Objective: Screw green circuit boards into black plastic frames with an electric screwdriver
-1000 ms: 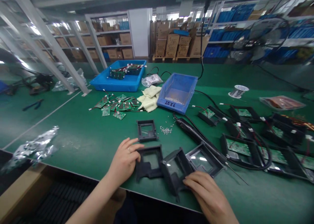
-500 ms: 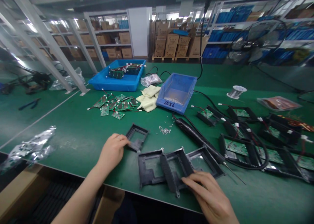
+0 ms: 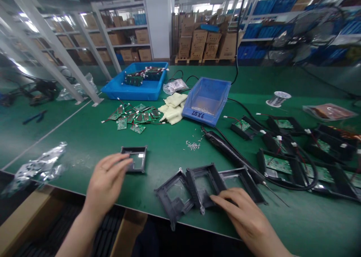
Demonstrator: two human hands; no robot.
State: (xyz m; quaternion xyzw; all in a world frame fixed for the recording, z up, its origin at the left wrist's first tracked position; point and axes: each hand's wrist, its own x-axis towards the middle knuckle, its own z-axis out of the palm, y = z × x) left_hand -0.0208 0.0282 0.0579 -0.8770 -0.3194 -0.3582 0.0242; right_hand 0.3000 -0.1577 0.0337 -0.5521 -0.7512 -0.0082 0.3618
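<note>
A small black frame [image 3: 142, 160] lies on the green bench at centre left, and my left hand [image 3: 108, 176] is over its left edge with the fingers slightly apart. Three more black frames sit near the front edge: one tilted at the left [image 3: 166, 198], a middle one [image 3: 192, 182] overlapping it, and a right one [image 3: 255, 185]. My right hand [image 3: 244, 212] has its thumb and fingers closed on the lower right side of the middle frame. Small screws [image 3: 193, 145] lie scattered behind these frames.
Behind are a blue tray [image 3: 132, 95] with circuit boards, loose boards [image 3: 122, 123], yellow cloth [image 3: 172, 114] and a blue screw bin [image 3: 217, 88]. A black electric screwdriver [image 3: 228, 150] lies right of centre. Black housings with boards [image 3: 278, 164] fill the right. Plastic bags [image 3: 42, 167] lie left.
The small frame has moved left and turned, along with my left hand. The left frame of the front group has turned, and the middle one has shifted slightly. The whole view has shifted a little.
</note>
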